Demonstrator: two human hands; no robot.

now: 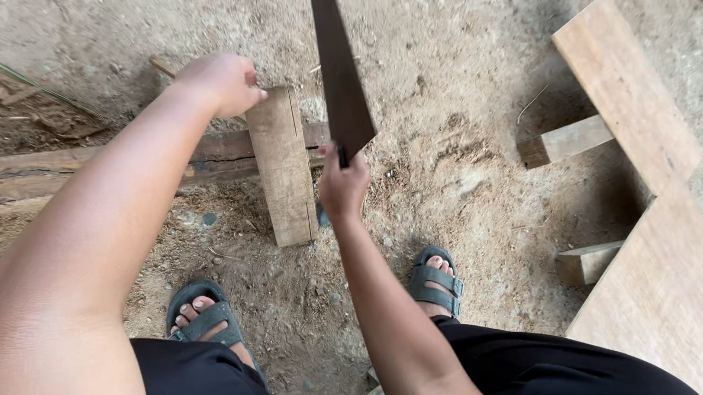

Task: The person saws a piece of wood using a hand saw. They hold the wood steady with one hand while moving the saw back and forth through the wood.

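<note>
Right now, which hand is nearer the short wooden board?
Left. The left hand touches the short wooden board's far end; the right hand, gripping the dark blade, is beside it.

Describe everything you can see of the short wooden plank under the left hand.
The short plank is pale, weathered, rectangular wood, lying flat across a darker beam on the dirt ground, its long side pointing away from the person. The left hand grips its far end. The right hand holds a dark blade just beside it.

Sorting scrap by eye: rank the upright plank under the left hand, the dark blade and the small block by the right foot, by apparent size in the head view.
1. Dark blade, though nearer the camera, so unsure against the plank.
2. Upright plank.
3. Small block.
</note>
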